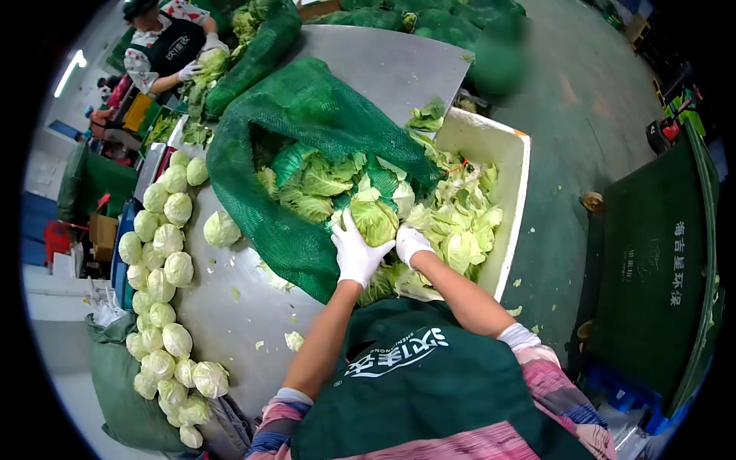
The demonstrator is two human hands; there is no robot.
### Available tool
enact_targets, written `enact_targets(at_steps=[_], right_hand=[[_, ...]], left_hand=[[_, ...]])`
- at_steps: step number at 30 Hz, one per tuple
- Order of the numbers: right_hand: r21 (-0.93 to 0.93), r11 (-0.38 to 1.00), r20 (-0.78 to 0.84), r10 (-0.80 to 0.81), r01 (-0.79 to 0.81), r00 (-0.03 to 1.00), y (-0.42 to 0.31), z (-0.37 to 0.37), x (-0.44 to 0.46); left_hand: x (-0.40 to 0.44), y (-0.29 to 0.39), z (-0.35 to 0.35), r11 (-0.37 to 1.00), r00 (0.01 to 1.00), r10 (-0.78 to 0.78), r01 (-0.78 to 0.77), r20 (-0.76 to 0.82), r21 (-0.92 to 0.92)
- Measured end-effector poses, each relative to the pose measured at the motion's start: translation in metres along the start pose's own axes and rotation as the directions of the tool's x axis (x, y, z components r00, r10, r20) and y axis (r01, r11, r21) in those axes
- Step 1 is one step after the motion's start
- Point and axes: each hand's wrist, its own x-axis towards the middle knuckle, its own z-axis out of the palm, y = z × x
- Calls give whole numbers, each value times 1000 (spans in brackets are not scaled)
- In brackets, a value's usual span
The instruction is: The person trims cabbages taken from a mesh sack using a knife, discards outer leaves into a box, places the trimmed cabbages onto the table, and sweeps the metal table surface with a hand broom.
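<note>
A green cabbage (372,222) with loose outer leaves sits between my two white-gloved hands, at the mouth of a green mesh sack (268,222). My left hand (357,251) grips its near left side, thumb and fingers curved around it. Against its lower right side, my right hand (412,243) is closed, with its fingertips partly hidden. More leafy cabbages (322,184) show inside the sack opening. Right beside my right hand, stripped leaves (464,226) fill a white foam box (512,184).
Trimmed cabbages (178,268) line the left edge of the metal table (230,291); a single one (221,229) lies nearer the sack. Across the table a co-worker (172,46) handles another cabbage. A large green bin (652,268) stands at the right, and full mesh sacks (448,31) lie behind.
</note>
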Motion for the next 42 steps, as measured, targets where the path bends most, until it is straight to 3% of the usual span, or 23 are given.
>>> enact_targets(at_steps=[2,4,5,6,8,9,10,12,14,16,18,19,20,22,23,25,27,28,32,36,39,41,42], right_hand=[[22,1000,48,-5,3,999,12,13,7],[291,917,-168,-232,273,958,17,23,-5],[360,852,-223,-316,379,922,19,30,3],[364,851,-226,-313,378,922,27,31,5],[439,865,-124,-210,243,970,9,-11,-27],[198,918,-361,-259,345,896,20,4,-17],[193,920,-357,-258,341,898,19,2,-22],[62,944,-390,-277,325,878,9,-6,-36],[40,943,-450,-277,329,849,-4,0,-43],[127,948,-365,-230,293,902,-12,-6,-44],[130,923,-475,-262,362,840,-8,3,-37],[503,803,-331,-162,319,930,1,-9,-23],[605,694,-412,-145,389,900,12,-19,-14],[515,825,-365,-35,233,931,68,-37,14],[223,969,-339,179,-106,924,65,-55,5],[177,984,-380,42,29,924,66,-44,12],[206,975,-332,-5,78,943,41,-54,-11],[4,939,-360,-319,343,877,25,-37,-16],[-211,918,-266,-383,334,885,-10,-40,-20],[-232,929,-211,-339,290,917,-19,-52,-17],[-30,961,-210,-276,276,938,-17,-56,-8],[123,963,-207,-211,239,955,-6,-66,11],[120,970,-216,-182,211,959,-5,-65,13]], left_hand=[[-3,-21,4,999,998,36,-38,-42,-38],[-3,-38,3,932,975,178,-211,-134,-295],[-2,-42,3,917,984,151,-176,-98,-357],[0,-44,4,918,983,156,-180,-96,-355],[4,-37,-3,684,990,136,-60,47,-727],[10,-34,-9,705,989,96,10,110,-709],[22,-44,0,669,982,59,96,182,-737],[29,-18,-19,483,834,-201,541,514,-688],[25,-21,-1,424,827,-254,562,502,-710],[23,-34,4,259,825,-249,561,507,-786],[26,-47,5,212,815,-258,572,519,-793],[29,-54,6,157,810,-265,571,523,-806],[31,-60,4,88,794,-254,588,553,-804],[29,-63,5,63,800,-268,570,536,-819],[31,-63,3,64,801,-268,569,535,-820],[34,-56,0,259,810,-274,581,518,-772],[34,-43,-2,286,818,-267,571,509,-769],[35,-36,-1,310,828,-255,559,499,-769],[36,-20,-8,383,828,-280,560,485,-735],[35,-36,7,430,908,-153,416,389,-801],[35,-39,5,377,904,-132,425,406,-823],[33,-50,11,556,943,-41,297,332,-776],[31,-55,13,556,943,-41,297,331,-776]])
